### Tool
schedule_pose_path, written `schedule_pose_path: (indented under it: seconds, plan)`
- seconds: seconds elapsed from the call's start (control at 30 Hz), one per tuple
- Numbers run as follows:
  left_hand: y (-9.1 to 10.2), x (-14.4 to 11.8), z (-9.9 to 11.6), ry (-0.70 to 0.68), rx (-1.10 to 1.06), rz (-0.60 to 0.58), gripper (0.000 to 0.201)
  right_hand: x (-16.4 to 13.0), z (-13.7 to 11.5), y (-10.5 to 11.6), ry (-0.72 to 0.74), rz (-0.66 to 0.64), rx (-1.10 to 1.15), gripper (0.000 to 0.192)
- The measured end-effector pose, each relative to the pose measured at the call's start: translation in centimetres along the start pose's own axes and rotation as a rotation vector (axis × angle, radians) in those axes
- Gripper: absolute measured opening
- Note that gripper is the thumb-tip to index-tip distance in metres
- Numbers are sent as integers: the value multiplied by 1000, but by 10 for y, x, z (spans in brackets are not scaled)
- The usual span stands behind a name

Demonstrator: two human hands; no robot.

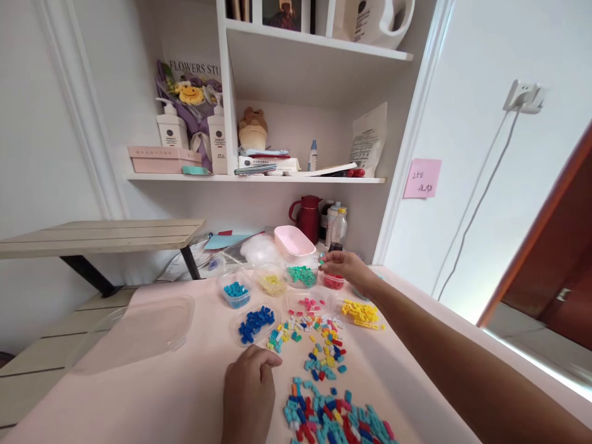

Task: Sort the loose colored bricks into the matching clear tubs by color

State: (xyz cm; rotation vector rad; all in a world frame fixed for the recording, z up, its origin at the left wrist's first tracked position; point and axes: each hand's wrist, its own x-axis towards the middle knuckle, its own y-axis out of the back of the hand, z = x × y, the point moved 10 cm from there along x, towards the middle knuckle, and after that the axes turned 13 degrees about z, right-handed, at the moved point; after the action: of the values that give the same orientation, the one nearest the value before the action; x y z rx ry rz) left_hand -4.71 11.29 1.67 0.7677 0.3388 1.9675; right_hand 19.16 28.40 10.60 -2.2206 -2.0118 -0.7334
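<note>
My right hand [345,265] reaches to the back of the table, above the tub of red bricks [333,281]. Its fingertips pinch a small green toy brick [321,259], just right of the tub of green bricks [302,275]. My left hand [250,388] rests on the table with its fingers curled; whatever may be inside them is hidden. In front of it stands a tub of dark blue bricks [257,324]. To its right lies a loose pile of mixed bricks [333,413], with a thinner trail [326,354] leading back towards the tubs.
More tubs hold light blue bricks [236,293], pale yellow bricks [272,283], pink bricks [309,304] and yellow bricks [361,312]. A clear plastic lid [157,327] lies at left. Behind stand a pink basin [294,240], a dark red jug [308,217] and bottles [339,229].
</note>
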Motion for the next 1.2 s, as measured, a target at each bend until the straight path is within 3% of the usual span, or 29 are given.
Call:
schedule_pose_path:
  seconds: [0.17,0.33,0.47,0.6,0.7,0.8,1.0,1.1,1.2]
  plan:
    - [-4,0,1,16,35,-31,39,45,-5,-16,66,100,-149,14]
    - [-4,-1,5,21,39,-52,38,49,-7,-31,141,157,-324,25]
    - [-1,0,7,14,36,-35,38,20,-14,-32,179,116,-344,26]
    - [1,-1,7,-9,40,-23,38,-34,-25,-24,193,-18,-324,27]
    - [-2,-3,11,-51,61,-51,38,-81,-36,-18,303,-154,-435,24]
    - [-4,-4,16,-103,88,-74,37,-112,-28,-7,330,-199,-515,27]
    - [-4,-2,19,-131,108,-81,37,-136,10,-8,311,-169,-703,39]
    - [-2,-2,20,-139,87,-66,37,-145,9,-19,381,-183,-788,49]
    - [-1,-1,19,-140,72,-54,37,-153,-1,-27,404,-251,-646,38]
